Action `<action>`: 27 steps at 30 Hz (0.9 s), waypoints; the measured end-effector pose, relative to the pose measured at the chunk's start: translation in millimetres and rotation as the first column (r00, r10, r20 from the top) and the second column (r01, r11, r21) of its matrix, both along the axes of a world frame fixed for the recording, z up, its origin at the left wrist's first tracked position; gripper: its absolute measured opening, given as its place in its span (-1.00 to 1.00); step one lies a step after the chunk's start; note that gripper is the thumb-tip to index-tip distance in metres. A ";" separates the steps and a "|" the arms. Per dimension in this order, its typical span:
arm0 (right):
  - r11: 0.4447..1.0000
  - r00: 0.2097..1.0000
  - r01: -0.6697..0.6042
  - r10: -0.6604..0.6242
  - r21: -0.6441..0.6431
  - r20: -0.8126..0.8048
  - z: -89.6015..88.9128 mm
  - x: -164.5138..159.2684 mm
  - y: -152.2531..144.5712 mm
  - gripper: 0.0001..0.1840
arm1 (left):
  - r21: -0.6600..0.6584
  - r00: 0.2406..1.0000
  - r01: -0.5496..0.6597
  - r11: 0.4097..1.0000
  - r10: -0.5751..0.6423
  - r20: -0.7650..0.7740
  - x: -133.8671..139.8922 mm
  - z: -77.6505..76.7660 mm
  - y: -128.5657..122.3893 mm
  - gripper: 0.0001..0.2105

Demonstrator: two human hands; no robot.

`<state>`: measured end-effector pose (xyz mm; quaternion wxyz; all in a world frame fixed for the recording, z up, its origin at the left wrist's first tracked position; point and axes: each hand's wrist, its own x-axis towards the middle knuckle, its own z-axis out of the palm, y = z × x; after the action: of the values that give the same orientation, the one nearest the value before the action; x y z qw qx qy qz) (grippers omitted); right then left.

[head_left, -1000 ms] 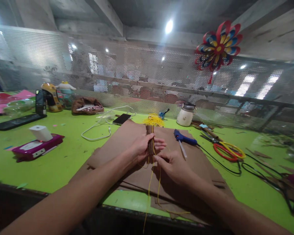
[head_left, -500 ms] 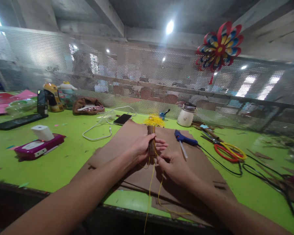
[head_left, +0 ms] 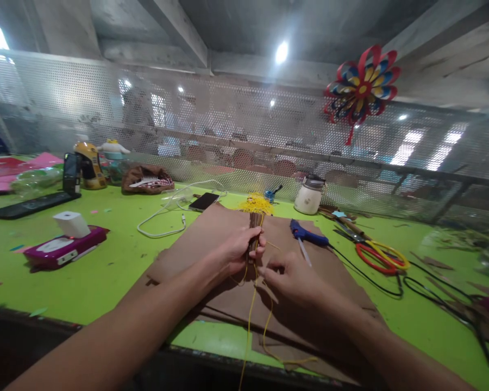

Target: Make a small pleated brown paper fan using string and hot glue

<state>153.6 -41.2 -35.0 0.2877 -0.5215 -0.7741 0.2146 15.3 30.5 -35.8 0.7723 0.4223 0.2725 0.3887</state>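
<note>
My left hand (head_left: 244,247) is wrapped round a narrow brown corrugated cardboard strip (head_left: 255,219) held upright over the cardboard sheets. Yellow string (head_left: 250,315) runs along the strip, and its loose ends trail down past the table's front edge and over the cardboard. Just to the right, my right hand (head_left: 287,274) pinches at the string near the strip's lower end, thumb and forefinger together. Beyond the strip's top lies a tangled heap of yellow string (head_left: 256,203).
Brown cardboard sheets (head_left: 199,244) cover the middle of the green table (head_left: 118,271). A blue glue gun (head_left: 309,234) lies right, near scissors (head_left: 381,256) and black cable. Behind are a phone (head_left: 204,201) and white jar (head_left: 308,195); a purple power strip (head_left: 65,247) is left.
My left fingers, stretched out before, have curled round the strip and the string on it. My right hand has shifted only slightly, still by the strip's lower end.
</note>
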 end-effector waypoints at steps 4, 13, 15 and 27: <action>0.958 0.958 0.230 -0.192 0.170 -0.211 17.9 18.8 14.5 -0.79 | 0.073 0.994 0.109 0.991 -0.109 -0.007 -0.1 0.2 -3.0 -0.90; 0.983 0.845 0.182 -0.137 0.038 -0.518 11.9 32.2 54.3 -0.71 | 0.162 0.957 0.287 0.944 -0.278 -0.079 1.3 1.0 -7.0 -0.83; 0.994 0.830 0.106 -0.082 0.013 -0.552 12.4 26.4 57.9 -0.73 | 0.165 0.956 0.288 0.943 -0.272 -0.113 1.4 1.8 -8.0 -0.85; 0.976 0.706 -0.145 -0.013 -0.162 -0.709 19.5 30.5 49.9 -0.62 | 0.143 0.916 0.377 0.915 -0.346 -0.201 -2.4 4.4 -4.0 -0.77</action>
<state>184.0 8.7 -15.4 0.4980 -0.3984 -0.5971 0.4866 12.9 26.5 -31.4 0.7636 0.5648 0.2186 0.2237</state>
